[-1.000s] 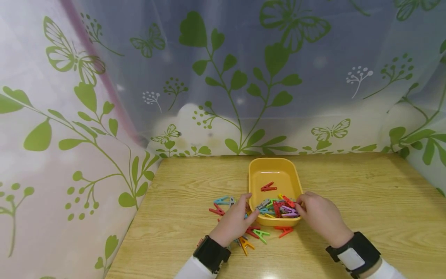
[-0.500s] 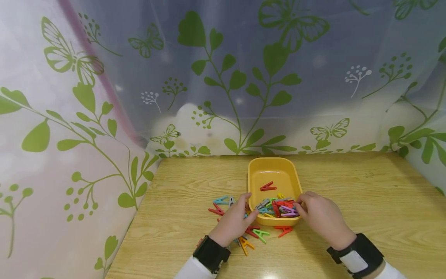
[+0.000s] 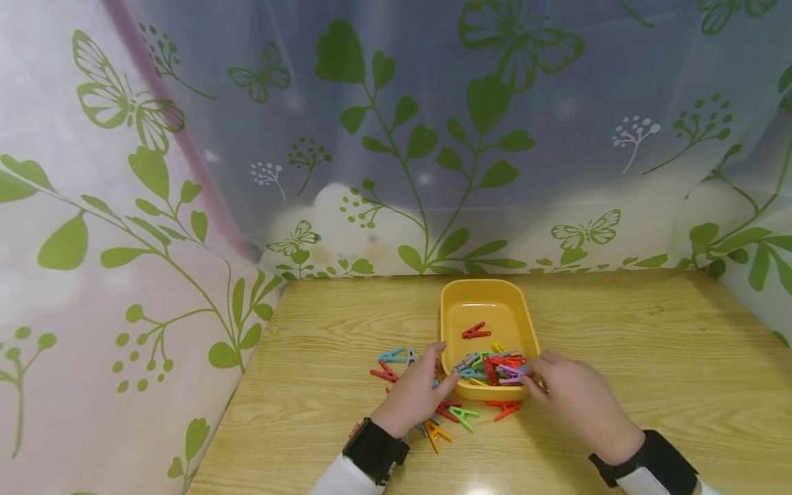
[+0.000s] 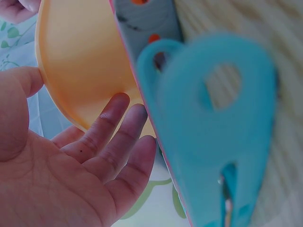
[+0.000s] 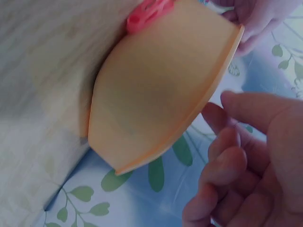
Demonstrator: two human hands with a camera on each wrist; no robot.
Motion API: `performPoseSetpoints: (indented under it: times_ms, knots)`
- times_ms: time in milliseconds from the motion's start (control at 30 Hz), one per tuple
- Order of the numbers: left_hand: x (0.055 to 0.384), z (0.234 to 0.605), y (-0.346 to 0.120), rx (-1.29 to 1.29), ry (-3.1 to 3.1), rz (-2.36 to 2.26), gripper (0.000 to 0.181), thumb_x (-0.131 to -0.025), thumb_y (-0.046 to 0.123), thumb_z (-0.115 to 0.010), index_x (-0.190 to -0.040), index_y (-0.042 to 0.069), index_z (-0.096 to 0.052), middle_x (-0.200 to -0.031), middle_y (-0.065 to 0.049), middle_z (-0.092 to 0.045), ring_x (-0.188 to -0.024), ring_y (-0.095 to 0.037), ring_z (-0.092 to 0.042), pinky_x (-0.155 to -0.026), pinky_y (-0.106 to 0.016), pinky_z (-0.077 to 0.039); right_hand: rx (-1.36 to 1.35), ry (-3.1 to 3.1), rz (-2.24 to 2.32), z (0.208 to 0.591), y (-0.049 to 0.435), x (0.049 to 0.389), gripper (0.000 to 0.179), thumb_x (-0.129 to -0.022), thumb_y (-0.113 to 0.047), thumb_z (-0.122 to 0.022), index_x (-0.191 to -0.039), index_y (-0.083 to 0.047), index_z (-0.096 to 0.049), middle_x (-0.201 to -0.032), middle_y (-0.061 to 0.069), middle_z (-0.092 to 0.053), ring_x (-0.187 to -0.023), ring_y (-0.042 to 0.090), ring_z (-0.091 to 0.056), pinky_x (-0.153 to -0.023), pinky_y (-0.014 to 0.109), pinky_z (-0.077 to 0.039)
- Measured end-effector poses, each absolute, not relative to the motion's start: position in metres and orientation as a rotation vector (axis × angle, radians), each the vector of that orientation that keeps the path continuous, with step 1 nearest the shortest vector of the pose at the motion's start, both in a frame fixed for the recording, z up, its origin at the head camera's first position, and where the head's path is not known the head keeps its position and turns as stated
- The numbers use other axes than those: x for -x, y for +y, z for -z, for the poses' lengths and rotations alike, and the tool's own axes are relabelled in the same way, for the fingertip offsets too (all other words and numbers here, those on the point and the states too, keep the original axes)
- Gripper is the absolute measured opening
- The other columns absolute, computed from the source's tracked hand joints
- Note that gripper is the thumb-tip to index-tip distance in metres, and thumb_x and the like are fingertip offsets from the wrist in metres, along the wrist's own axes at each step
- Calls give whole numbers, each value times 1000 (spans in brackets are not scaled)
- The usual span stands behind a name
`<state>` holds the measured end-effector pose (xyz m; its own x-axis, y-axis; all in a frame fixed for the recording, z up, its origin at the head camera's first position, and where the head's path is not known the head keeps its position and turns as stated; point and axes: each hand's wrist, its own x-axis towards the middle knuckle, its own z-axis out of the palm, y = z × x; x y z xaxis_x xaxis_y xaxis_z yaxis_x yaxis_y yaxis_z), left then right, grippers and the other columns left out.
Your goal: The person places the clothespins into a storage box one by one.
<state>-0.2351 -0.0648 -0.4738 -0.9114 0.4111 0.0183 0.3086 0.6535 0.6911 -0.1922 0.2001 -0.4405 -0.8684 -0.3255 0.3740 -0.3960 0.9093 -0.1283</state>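
A yellow plastic basin [image 3: 489,289] holds a heap of coloured clothespins at its near end and a lone red clothespin [image 3: 476,331] farther in. My left hand [image 3: 413,390] lies at its near left corner, thumb and index finger touching the rim, other fingers extended in the left wrist view. My right hand [image 3: 572,392] is at the near right corner, fingers curled. Its thumb and index fingertips meet at a purple clothespin [image 3: 510,375], seemingly pinching it; the contact is hidden behind the basin wall [image 5: 156,90] in the right wrist view.
Loose clothespins lie left of the basin and before it: a green clothespin [image 3: 463,417], an orange clothespin [image 3: 436,434] and a red clothespin [image 3: 504,410]. A blue clothespin [image 4: 218,127] looms close in the left wrist view. A patterned curtain [image 3: 396,137] borders the wooden table [image 3: 656,357].
The red clothespin at my right fingertips has come to lie on the heap. My right hand has shifted toward me to the purple clothespin, which has turned slightly. The left hand stays put.
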Motion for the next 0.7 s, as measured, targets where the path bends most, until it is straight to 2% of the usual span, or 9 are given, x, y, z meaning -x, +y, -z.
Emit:
performPoseSetpoints:
  times_ms: [133, 300, 400, 533, 700]
  knots:
    - [235, 474, -65, -599, 2732, -1097, 63, -107, 39, -56, -158, 9, -34, -104, -3, -65, -87, -12, -59, -62, -26, -43, -689, -2665, -255, 445, 196, 185, 20, -81, -20, -89, -87, -17, -71, -76, -11, -59, -57, -2, -44, -52, 21, -41]
    - [234, 473, -64, -589, 2735, -1095, 63, -107, 39, -56, -158, 9, -34, -108, -5, -65, -93, -16, -61, -64, -26, -45, -785, -2623, -256, 449, 190, 178, 29, -77, -20, -92, -98, -18, -71, -85, -10, -66, -61, 2, -57, -56, 25, -49]
    - [234, 472, -64, -586, 2737, -1092, 63, -107, 39, -56, -158, 9, -34, -108, -4, -65, -94, -17, -61, -64, -27, -45, -856, -2596, -255, 451, 186, 174, 27, -77, -20, -91, -95, -18, -71, -87, -10, -67, -66, 5, -61, -60, 28, -52]
    - [234, 472, -64, -588, 2731, -1098, 63, -107, 38, -56, -158, 9, -34, -107, -3, -65, -88, -13, -59, -61, -27, -43, -953, -2592, -254, 457, 182, 172, 22, -80, -21, -89, -87, -20, -67, -85, -12, -63, -64, 3, -56, -58, 28, -49]
    - [234, 473, -64, -589, 2734, -1096, 63, -107, 38, -57, -158, 9, -34, -104, -3, -64, -84, -11, -57, -60, -27, -42, -994, -2668, -257, 466, 179, 173, 19, -85, -23, -85, -83, -21, -66, -82, -14, -61, -66, 0, -54, -59, 28, -46]
